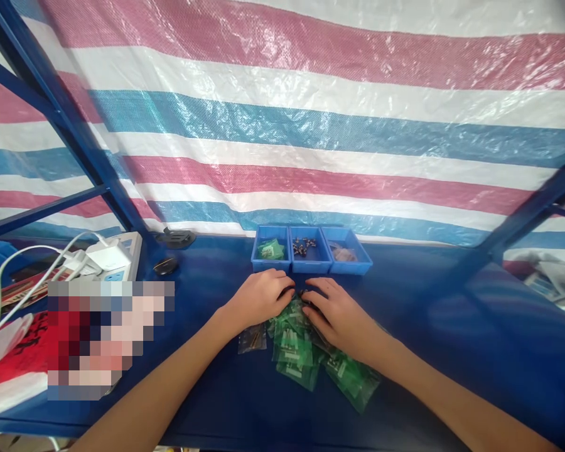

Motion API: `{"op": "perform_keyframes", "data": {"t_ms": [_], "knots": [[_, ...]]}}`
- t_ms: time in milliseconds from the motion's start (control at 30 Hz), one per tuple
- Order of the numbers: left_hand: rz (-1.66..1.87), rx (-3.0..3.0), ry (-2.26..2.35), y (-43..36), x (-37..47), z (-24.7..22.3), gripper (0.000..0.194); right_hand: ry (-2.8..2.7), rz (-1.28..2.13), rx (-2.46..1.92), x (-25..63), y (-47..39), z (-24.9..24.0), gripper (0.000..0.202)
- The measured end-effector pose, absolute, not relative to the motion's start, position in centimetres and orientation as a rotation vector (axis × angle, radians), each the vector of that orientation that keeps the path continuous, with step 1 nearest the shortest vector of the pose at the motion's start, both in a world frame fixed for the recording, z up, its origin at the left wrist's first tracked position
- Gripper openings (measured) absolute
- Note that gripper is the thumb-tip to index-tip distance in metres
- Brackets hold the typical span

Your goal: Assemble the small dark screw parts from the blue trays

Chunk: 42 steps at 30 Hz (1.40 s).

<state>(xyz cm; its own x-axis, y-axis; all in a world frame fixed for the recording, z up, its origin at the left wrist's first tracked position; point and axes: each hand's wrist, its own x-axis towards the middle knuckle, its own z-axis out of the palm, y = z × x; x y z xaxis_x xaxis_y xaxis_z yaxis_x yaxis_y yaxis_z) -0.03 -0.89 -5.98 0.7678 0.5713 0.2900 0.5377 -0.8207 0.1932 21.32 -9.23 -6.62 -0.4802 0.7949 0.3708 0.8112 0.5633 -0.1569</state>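
My left hand (267, 296) is curled at the upper edge of a pile of small green plastic bags (294, 351). Its fingers and thumb come close together, and whatever lies between them is hidden. From the other side my right hand (336, 311) rests over the pile, fingers bent but apart, the fingertips near the left hand's. Something small and dark shows between the two hands, too small to name. Beside the left wrist lies a small clear bag (253, 339) with thin brownish pieces inside. White printing or labels show on the green bags.
Behind the hands stand three blue bins: one with green bags (270, 250), one with small metal fittings (304, 246), one with pale clear packets (343, 253). Left are a black mouse (165, 266), a power strip (134, 251) with white cables, and a red bag (28, 342). Blue frame posts flank the table.
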Motion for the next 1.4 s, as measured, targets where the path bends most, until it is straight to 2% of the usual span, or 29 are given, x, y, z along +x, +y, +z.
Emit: {"op": "perform_keyframes", "data": {"t_ms": [300, 667, 1033, 1267, 1400], "knots": [[0.429, 2.603, 0.894, 0.0, -0.6, -5.7, 0.029, -2.375, -0.055, -1.336, 22.0, -8.8, -6.5, 0.022], [0.448, 2.307, 0.821, 0.1, -0.3, -5.7, 0.021, -2.335, 0.013, -1.285, 22.1, -8.3, -6.9, 0.022], [0.670, 2.139, 0.932, -0.6, 0.0, -5.0, 0.018, -2.337, -0.018, -1.256, 21.7, -8.8, -6.5, 0.021], [0.785, 2.042, 0.899, -0.5, -0.2, -4.1, 0.020, -2.310, 0.066, -1.212, 21.5, -9.0, -6.3, 0.035], [0.841, 1.770, 0.855, -0.5, -0.1, -3.6, 0.022, -2.264, 0.091, -1.158, 21.3, -9.0, -6.3, 0.042]]}}
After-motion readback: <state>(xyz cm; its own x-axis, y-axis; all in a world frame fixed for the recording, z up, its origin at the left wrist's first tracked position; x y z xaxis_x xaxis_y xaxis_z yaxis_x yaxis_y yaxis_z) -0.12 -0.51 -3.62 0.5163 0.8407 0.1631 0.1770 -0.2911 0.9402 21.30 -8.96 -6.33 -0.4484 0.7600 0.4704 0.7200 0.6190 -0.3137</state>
